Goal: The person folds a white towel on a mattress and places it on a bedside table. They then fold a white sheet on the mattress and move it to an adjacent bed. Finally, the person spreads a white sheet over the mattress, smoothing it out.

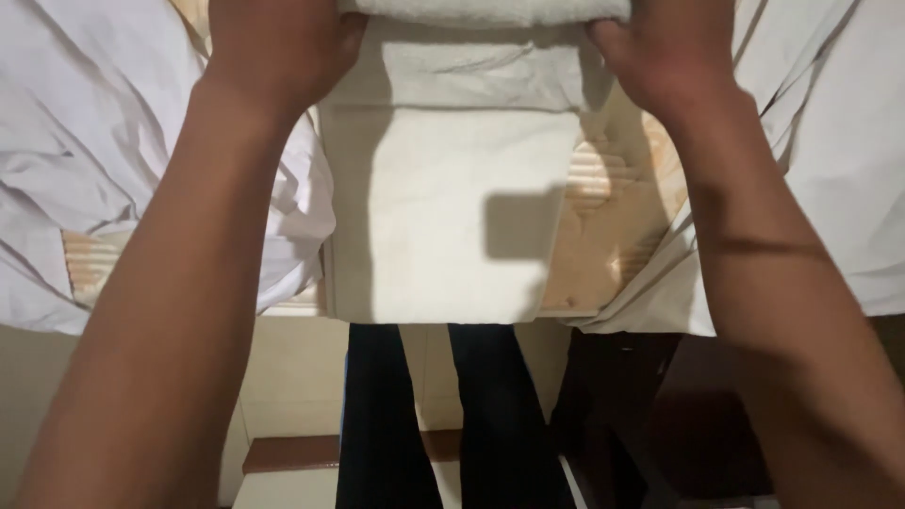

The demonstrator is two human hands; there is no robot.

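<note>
Your left hand (283, 47) and right hand (665, 52) – both clamped on rolled end of cream terry towel (443, 217), top centre; white sheets (85, 141) alongside.

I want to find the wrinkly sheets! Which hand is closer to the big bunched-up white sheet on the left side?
Left. The left hand grips the folded towel at its left edge, right beside the crumpled white sheet. The right hand holds the towel's opposite edge, farther away.

The towel (443, 207) is cream-white and plain, with no pattern — its rolled end looks slightly greyer. The sheets (85, 141) on both sides are white. The desk (613, 236) is pale tan wood — ribbed. The trousers (424, 415) are dark, near black.
</note>
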